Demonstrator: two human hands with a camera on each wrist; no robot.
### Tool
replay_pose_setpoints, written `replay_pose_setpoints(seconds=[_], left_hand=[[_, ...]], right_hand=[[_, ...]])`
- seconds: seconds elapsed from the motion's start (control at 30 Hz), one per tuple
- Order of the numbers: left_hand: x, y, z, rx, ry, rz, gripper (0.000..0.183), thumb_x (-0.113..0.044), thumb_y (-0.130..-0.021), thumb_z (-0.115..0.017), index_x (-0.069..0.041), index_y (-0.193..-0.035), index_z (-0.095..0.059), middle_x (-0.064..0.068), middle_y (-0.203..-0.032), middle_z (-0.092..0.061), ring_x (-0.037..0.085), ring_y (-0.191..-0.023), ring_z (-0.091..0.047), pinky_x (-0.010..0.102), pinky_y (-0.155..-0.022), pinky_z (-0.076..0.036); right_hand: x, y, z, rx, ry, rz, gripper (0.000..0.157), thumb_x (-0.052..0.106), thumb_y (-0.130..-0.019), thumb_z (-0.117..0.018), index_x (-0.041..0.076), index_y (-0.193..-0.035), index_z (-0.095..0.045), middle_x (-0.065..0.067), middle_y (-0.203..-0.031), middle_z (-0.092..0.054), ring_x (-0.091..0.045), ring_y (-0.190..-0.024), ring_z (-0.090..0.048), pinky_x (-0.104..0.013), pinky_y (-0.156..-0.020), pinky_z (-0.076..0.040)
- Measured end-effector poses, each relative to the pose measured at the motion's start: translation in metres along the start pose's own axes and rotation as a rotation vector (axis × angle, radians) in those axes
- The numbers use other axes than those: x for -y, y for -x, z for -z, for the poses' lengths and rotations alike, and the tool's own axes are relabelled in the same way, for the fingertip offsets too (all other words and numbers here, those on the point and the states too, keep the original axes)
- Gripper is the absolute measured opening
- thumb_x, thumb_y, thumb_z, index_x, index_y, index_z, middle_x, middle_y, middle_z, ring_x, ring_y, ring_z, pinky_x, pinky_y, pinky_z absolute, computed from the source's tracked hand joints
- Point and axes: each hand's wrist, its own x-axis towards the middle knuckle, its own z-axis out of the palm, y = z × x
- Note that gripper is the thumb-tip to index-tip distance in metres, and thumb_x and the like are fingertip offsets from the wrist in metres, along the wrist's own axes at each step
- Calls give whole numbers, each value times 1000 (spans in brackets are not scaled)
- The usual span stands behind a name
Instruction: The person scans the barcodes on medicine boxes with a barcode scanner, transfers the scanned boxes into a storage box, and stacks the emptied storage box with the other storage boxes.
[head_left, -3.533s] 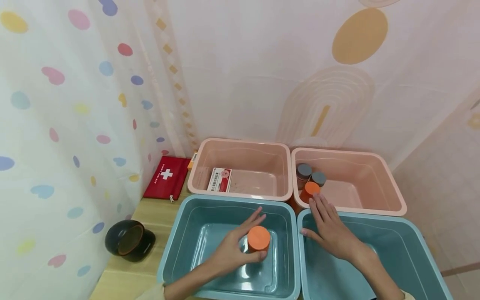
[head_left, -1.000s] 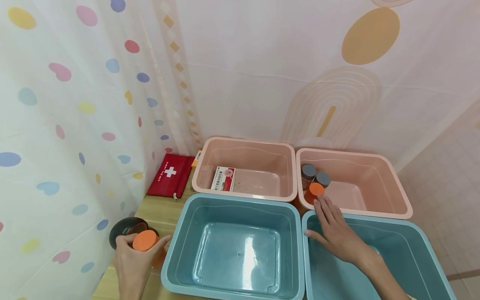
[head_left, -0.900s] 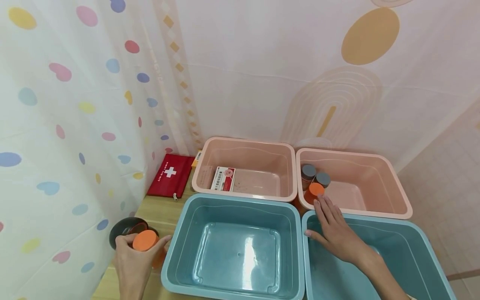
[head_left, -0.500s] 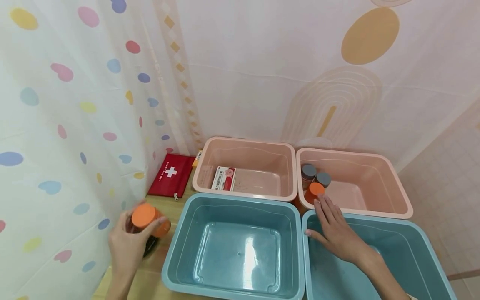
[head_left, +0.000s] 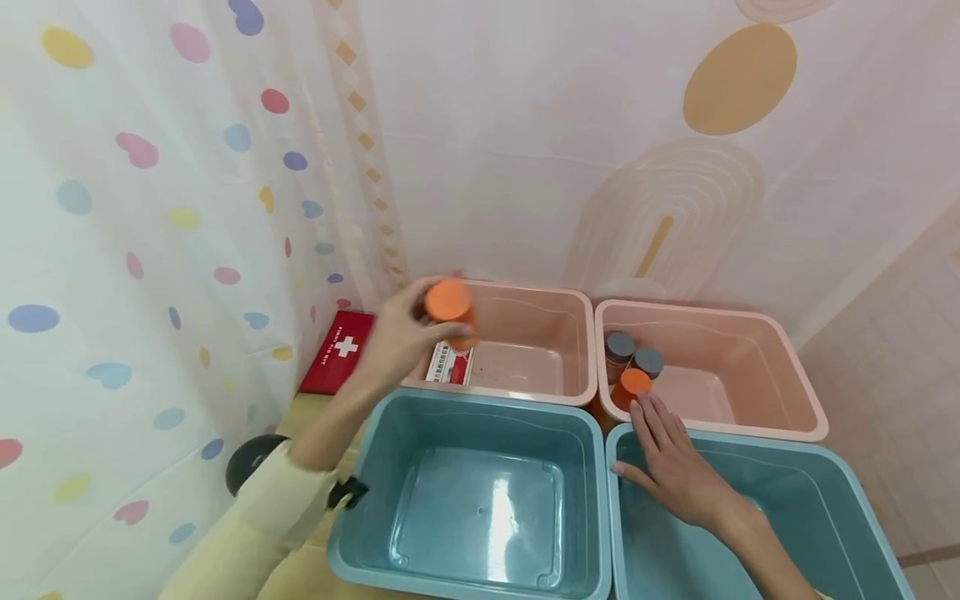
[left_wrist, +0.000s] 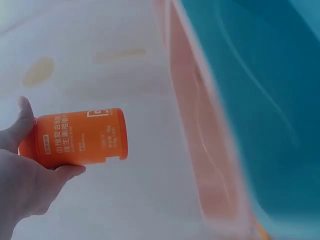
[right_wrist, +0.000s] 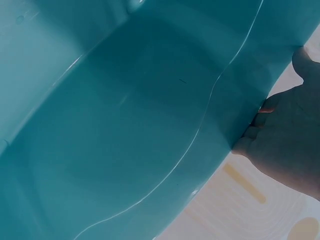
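Observation:
My left hand (head_left: 393, 333) grips an orange pill bottle (head_left: 452, 307) with an orange cap, over the left pink bin (head_left: 525, 392). White lettering covers the bottle's side (left_wrist: 80, 137) in the left wrist view. Under it lies a white and red medicine box (head_left: 450, 364), partly hidden by the hand. My right hand (head_left: 678, 462) has its fingers straight and rests at the rim between the right pink bin (head_left: 738, 429) and the right blue bin (head_left: 817, 458). Its fingertips are right at another orange-capped bottle (head_left: 634, 383), which stands beside two grey-capped bottles (head_left: 619, 344).
The left blue bin (head_left: 480, 508) stands in front of the left pink one. A red first aid pouch (head_left: 337, 354) lies at the table's back left. My left sleeve partly covers a black bowl (head_left: 247, 460). Patterned curtains (head_left: 525, 167) close off the back and left.
My left hand has carried the bottle from the left blue bin to beside the black bowl, then up and right to over the left pink bin. The right hand has stayed in place.

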Motion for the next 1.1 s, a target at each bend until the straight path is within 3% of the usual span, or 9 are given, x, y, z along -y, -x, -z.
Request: replay_pose_setpoints(seconds=[0.13,0.27,0.4,0.53,0.73,0.9,1.1], left_hand=[[-15,-40,-54,175,61,-3,75,-3,-90,-90,-10,-158,-59,16,-147,-67,33,-132,-67,46,-116,-55],[-21,-68,-115,333,68,28,75,-6,-93,-88,-9,-160,-56,16,-146,-68,30,-130,-66,44,-116,-54],[-17,-84,-171,457,68,7,69,-8,-94,-88,-6,-157,-58,15,-145,-69,25,-127,-67,37,-112,-55],[-12,-90,-214,516,35,15,68,-10,-94,-88,-6,-156,-59,13,-144,-70,18,-118,-67,32,-107,-57],[-6,-92,-254,544,-67,84,64,-10,-94,-87,-4,-152,-61,9,-131,-72,14,-104,-64,27,-96,-59],[4,-89,-271,620,-149,10,54,-8,-96,-85,0,-144,-64,9,-119,-70,14,-97,-61,18,-82,-54],[14,-83,-282,644,-310,-76,54,-11,-95,-88,-2,-142,-64,8,-123,-69,14,-100,-59,17,-81,-51]], right_hand=[[9,-1,6,31,7,-37,102,47,-103,-73,-16,-166,-23,-38,-177,-15,-56,-165,-3,-75,-131,-2],[16,-3,11,78,9,-95,100,42,-103,-74,-14,-168,-23,-36,-179,-12,-56,-166,-3,-76,-130,-8],[19,-2,11,110,-2,-129,99,43,-105,-72,-12,-169,-20,-34,-180,-8,-55,-166,-1,-76,-130,-7],[17,0,8,90,1,-110,99,43,-105,-73,-12,-169,-21,-34,-180,-10,-56,-166,-2,-78,-129,-8],[18,1,8,76,13,-86,99,43,-104,-74,-11,-169,-22,-34,-179,-11,-56,-165,-4,-78,-129,-8],[25,1,9,101,8,-95,100,42,-104,-74,-12,-169,-21,-33,-180,-10,-54,-166,-3,-78,-129,-9],[31,3,9,96,17,-88,98,41,-104,-74,-12,-169,-22,-34,-179,-13,-55,-166,-6,-76,-130,-11]])
